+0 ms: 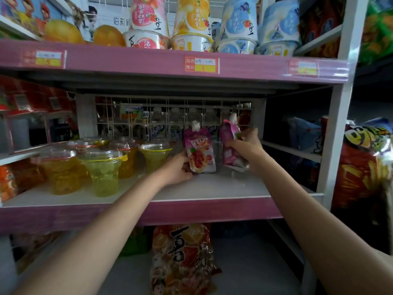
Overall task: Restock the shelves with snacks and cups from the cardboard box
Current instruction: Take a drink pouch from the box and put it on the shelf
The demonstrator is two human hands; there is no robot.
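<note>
Clear lidded cups (100,167) of yellow and green jelly sat bunched on the left of the middle shelf (223,188); right beside them the left hand (178,169) gripped a purple spouted pouch (200,152) standing upright on the shelf, fruit picture facing out; the right hand (246,145) clutched a second pink pouch (230,143), tilted, just beside the first; pink shelf edging, wire grid behind, a candy bag (182,258) on the shelf below.

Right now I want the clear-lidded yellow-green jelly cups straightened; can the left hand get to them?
Probably yes: the left hand is beside the jelly cups, nothing between, but its grip holds a purple spouted pouch.
</note>
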